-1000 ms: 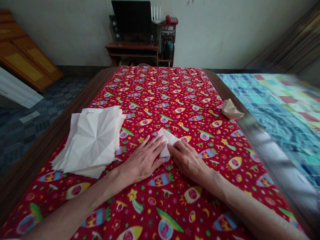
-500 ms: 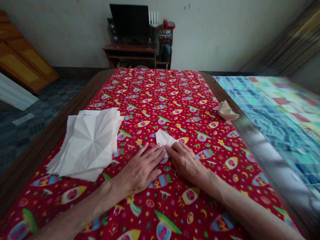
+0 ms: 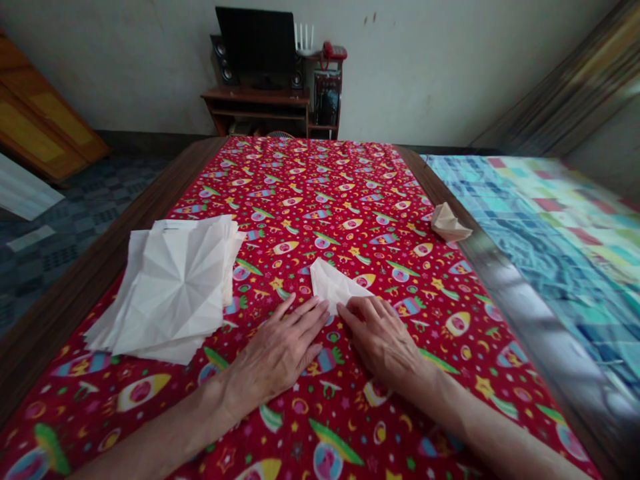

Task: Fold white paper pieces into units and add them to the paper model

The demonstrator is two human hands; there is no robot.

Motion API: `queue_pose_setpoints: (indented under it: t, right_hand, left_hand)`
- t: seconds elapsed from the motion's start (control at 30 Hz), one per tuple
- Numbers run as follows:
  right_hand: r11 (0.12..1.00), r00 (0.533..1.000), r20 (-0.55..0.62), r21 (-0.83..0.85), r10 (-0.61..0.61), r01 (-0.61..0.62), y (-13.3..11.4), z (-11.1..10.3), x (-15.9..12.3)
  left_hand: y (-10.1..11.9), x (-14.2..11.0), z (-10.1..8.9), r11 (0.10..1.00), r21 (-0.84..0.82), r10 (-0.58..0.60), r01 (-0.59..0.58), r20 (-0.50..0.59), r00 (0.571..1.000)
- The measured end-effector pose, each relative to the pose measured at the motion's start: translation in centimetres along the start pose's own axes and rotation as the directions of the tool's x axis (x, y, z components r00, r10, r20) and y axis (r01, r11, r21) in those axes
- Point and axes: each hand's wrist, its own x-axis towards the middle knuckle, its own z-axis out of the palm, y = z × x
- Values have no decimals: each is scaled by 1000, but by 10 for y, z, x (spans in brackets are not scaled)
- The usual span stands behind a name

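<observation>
A small white folded paper [image 3: 333, 283], roughly triangular, lies flat on the red patterned cloth in front of me. My left hand [image 3: 283, 340] rests palm down with its fingers stretched out, their tips on the paper's lower left edge. Over the lower right part of the same paper, my right hand [image 3: 383, 333] has its fingers curled in, with one fingertip at the bottom edge; its other fingertips are hidden. To the left sits a stack of creased white paper sheets [image 3: 175, 287], the top one marked with folds that fan out from its centre.
A folded beige paper piece [image 3: 450, 223] stands at the right edge of the table [image 3: 520, 300]. Beyond that edge is a bed with a checked cover [image 3: 540, 240]. A desk [image 3: 257, 100] with a monitor [image 3: 256, 47] stands against the far wall.
My right hand has slid right and slightly toward me along the folded paper, so more of the paper shows. My left hand has stayed almost in place. The view has shifted slightly.
</observation>
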Motion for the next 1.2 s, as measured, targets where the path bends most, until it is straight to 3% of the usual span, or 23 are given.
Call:
queue_pose_setpoints:
  t: [0.27, 0.5, 0.7, 0.8, 0.9, 1.0, 1.2]
  right_hand:
    - [997, 992, -105, -14, 77, -78, 12, 0, -24]
    - [987, 962, -227, -15, 152, -160, 21, 8, -13]
    - [955, 930, -214, 58, 298, -292, 29, 7, 2]
    - [949, 930, -194, 99, 313, -299, 28, 4, 2]
    - [945, 930, -178, 117, 322, -305, 29, 3, 0]
    - [941, 927, -181, 147, 328, -304, 30, 4, 0]
    - [942, 920, -214, 153, 328, -300, 29, 6, -1]
  left_hand:
    - [-3, 6, -2, 998, -37, 51, -53, -51, 997]
    - [-20, 38, -2, 982, -172, 66, -81, -93, 993]
    - [-42, 66, 0, 952, -294, 68, -89, -80, 994]
    - [-54, 72, 2, 968, -241, 38, -65, -115, 993]
    - [-63, 77, 3, 981, -193, 22, -35, -69, 997]
    - [-66, 81, 1, 982, -187, 29, -32, -18, 999]
    - [-67, 85, -2, 977, -209, 44, -46, -16, 999]
